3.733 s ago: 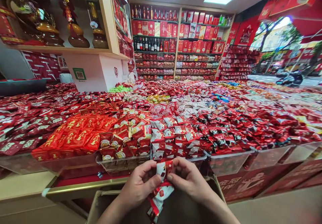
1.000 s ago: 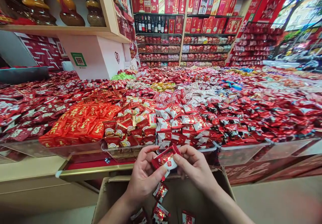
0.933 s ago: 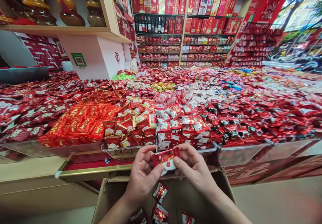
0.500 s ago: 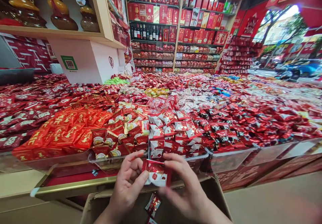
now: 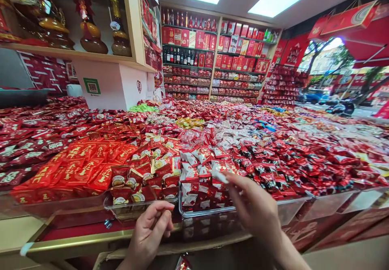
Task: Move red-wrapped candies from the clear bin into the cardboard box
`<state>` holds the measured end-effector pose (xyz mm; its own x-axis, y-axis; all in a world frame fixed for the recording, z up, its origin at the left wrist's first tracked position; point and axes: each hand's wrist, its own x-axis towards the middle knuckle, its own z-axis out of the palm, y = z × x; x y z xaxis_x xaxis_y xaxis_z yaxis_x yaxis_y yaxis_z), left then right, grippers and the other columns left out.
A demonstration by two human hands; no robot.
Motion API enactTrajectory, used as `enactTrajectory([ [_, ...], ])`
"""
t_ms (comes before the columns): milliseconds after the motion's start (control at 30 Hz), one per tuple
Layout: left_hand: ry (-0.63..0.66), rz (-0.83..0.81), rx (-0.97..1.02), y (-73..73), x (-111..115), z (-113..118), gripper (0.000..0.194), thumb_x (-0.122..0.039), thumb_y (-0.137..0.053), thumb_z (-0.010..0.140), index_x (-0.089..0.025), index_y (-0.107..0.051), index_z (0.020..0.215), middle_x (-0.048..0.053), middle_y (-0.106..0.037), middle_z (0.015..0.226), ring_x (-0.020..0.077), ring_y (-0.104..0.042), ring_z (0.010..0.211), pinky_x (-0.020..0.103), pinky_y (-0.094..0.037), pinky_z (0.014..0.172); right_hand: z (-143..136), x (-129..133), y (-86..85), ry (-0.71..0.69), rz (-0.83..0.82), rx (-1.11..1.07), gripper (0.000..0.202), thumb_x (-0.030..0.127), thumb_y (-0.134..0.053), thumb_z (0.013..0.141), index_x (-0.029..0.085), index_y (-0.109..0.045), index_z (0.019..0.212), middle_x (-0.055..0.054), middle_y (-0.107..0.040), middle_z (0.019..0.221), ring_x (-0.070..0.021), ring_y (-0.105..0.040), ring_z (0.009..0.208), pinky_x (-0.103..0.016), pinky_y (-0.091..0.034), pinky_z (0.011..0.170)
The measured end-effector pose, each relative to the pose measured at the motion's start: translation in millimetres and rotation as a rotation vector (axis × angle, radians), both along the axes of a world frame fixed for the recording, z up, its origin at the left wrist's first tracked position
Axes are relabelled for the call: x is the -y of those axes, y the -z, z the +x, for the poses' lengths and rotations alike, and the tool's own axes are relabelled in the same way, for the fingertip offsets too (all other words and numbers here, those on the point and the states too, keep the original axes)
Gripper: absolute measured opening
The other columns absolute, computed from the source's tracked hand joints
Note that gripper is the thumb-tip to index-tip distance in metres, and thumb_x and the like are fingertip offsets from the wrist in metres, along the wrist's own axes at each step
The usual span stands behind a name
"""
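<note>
Small whitish packet (image 5: 219,176), blurred, right of frame centre, pinched in fingers of right hand (image 5: 258,207), jutting beyond fingertips toward upper left; overlaps red-and-white packets (image 5: 199,195) in clear plastic bin (image 5: 209,212), contact unclear. Left hand (image 5: 150,229) lower centre, well apart from it: fingers curled, thumb tip against forefinger. Cardboard carton (image 5: 212,245) at bottom edge, red packet (image 5: 183,264) showing inside. Bright-red pouches (image 5: 75,171) piled left of centre.
</note>
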<state>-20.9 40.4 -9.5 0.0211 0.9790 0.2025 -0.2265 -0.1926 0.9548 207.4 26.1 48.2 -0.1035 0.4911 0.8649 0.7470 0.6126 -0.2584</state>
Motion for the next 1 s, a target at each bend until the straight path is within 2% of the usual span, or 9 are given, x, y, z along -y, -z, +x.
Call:
enactTrajectory([
  [67, -0.052, 0.005, -0.051, 1.4, 0, 2, 0.023, -0.041, -0.067, 0.070, -0.018, -0.064, 0.074, -0.004, -0.053, 0.048, 0.0080, -0.046, 0.043, 0.015, -0.038, 0.039, 17, -27, -21.9, 0.138, -0.024, 0.063, 0.018, 0.015, -0.050, 0.085, 0.020, -0.056, 0.101, -0.010, -0.069, 0.101, -0.0203, -0.065, 0.091, -0.032, -0.049, 0.079],
  [200, -0.113, 0.162, -0.230, 7.8, -5, 2, 0.014, -0.034, -0.064, 0.072, -0.020, -0.066, 0.070, -0.003, -0.051, 0.049, 0.0096, -0.045, 0.043, 0.017, -0.037, 0.039, 30, -84, -51.0, 0.317, -0.340, 0.277, 0.014, 0.020, -0.048, 0.087, 0.017, -0.060, 0.093, -0.009, -0.071, 0.091, -0.0207, -0.066, 0.081, -0.028, -0.047, 0.068],
  [300, -0.130, 0.376, -0.447, 11.8, -11, -5, 0.008, -0.025, -0.061, 0.074, -0.021, -0.067, 0.070, -0.001, -0.059, 0.055, 0.0116, -0.051, 0.048, 0.019, -0.041, 0.046, 25, -111, -51.6, 0.351, -0.428, 0.353, 0.015, 0.019, -0.048, 0.086, 0.017, -0.062, 0.091, -0.009, -0.071, 0.085, -0.0216, -0.066, 0.078, -0.027, -0.043, 0.065],
  [400, -0.104, 0.506, -0.606, 13.4, -17, -11, 0.008, -0.020, -0.058, 0.077, -0.020, -0.065, 0.075, 0.000, -0.066, 0.062, 0.0134, -0.059, 0.054, 0.019, -0.045, 0.051, 19, -122, -42.5, 0.366, -0.491, 0.395, 0.016, 0.019, -0.047, 0.087, 0.017, -0.063, 0.090, -0.010, -0.071, 0.086, -0.0224, -0.065, 0.079, -0.027, -0.040, 0.065],
  [633, -0.092, 0.620, -0.684, 17.2, -21, -15, 0.008, -0.015, -0.054, 0.081, -0.020, -0.062, 0.082, -0.002, -0.066, 0.067, 0.0107, -0.061, 0.058, 0.017, -0.047, 0.055, 22, -126, -29.1, 0.279, -0.633, 0.429, 0.017, 0.016, -0.055, 0.076, 0.016, -0.066, 0.089, -0.010, -0.071, 0.088, -0.0224, -0.063, 0.084, -0.026, -0.041, 0.068],
  [800, -0.087, 0.651, -0.687, 16.0, -23, -14, 0.009, -0.014, -0.055, 0.081, -0.019, -0.061, 0.083, -0.002, -0.066, 0.069, 0.0107, -0.062, 0.059, 0.017, -0.048, 0.056, 26, -127, -33.0, 0.202, -0.649, 0.402, 0.025, 0.005, -0.052, 0.069, 0.016, -0.068, 0.084, -0.008, -0.071, 0.089, -0.0225, -0.062, 0.088, -0.028, -0.042, 0.076],
  [867, -0.085, 0.674, -0.680, 15.2, -21, -16, 0.009, -0.013, -0.055, 0.080, -0.019, -0.061, 0.083, -0.001, -0.066, 0.068, 0.0113, -0.061, 0.059, 0.018, -0.048, 0.055, 26, -118, -39.5, 0.173, -0.623, 0.359, 0.023, 0.004, -0.051, 0.070, 0.014, -0.067, 0.083, -0.009, -0.070, 0.091, -0.0226, -0.061, 0.092, -0.030, -0.042, 0.081],
  [933, -0.082, 0.702, -0.662, 16.6, -17, -18, 0.009, -0.015, -0.054, 0.080, -0.019, -0.061, 0.079, 0.000, -0.063, 0.061, 0.0118, -0.059, 0.054, 0.020, -0.045, 0.052, 23, -96, -44.5, 0.169, -0.559, 0.289, 0.023, 0.007, -0.048, 0.075, 0.013, -0.065, 0.089, -0.011, -0.068, 0.097, -0.0223, -0.058, 0.097, -0.032, -0.040, 0.086],
  [1000, 0.022, 0.699, -0.651, 21.8, -11, -19, 0.017, -0.020, -0.051, 0.081, -0.020, -0.061, 0.067, 0.000, -0.058, 0.053, 0.0128, -0.055, 0.050, 0.024, -0.043, 0.052, 17, -65, -41.5, 0.099, -0.546, 0.209, 0.023, 0.014, -0.044, 0.082, 0.016, -0.062, 0.096, -0.008, -0.067, 0.098, -0.0198, -0.059, 0.095, -0.032, -0.042, 0.084],
])
